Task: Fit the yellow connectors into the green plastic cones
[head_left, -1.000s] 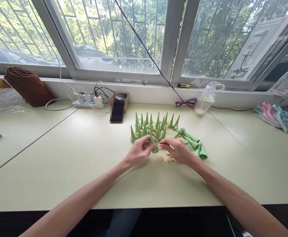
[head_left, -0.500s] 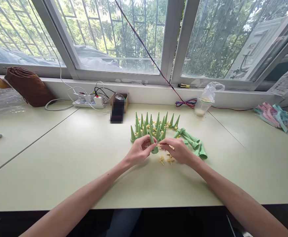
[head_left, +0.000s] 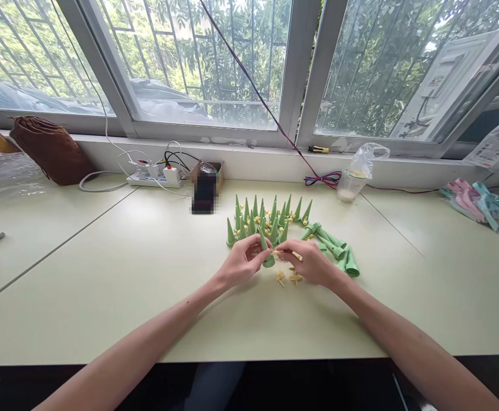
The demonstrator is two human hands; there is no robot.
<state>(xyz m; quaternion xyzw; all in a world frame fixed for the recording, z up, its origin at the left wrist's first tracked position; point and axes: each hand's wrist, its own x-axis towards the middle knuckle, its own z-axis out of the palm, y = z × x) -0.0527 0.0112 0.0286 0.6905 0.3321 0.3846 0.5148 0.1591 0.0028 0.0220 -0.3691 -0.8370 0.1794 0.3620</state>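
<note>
My left hand [head_left: 241, 262] is closed around a green plastic cone-shaped spike [head_left: 264, 242], holding it point up with its round base low. My right hand [head_left: 307, 260] pinches a small pale-yellow plastic piece [head_left: 274, 252] against the side of that spike. Whether the piece sits in a hole there is too small to tell. Just behind my hands, several similar green spikes [head_left: 252, 221] stand upright with yellow pieces on them. Loose yellow T-shaped pieces [head_left: 294, 278] lie below my right hand. Several green spikes [head_left: 329, 242] lie on their sides to its right.
On the pale table [head_left: 125, 297] are a power strip [head_left: 151, 180], a small box [head_left: 218, 176] and a brown pouch [head_left: 50, 149] at the back left. A cup in a plastic bag [head_left: 352, 180] and bundled red-blue wire [head_left: 323, 180] stand back right. Pink and teal packets [head_left: 485, 202] lie far right.
Both hands stay almost in place at the green spike. The fingers of my right hand shift only slightly around the yellow piece.
</note>
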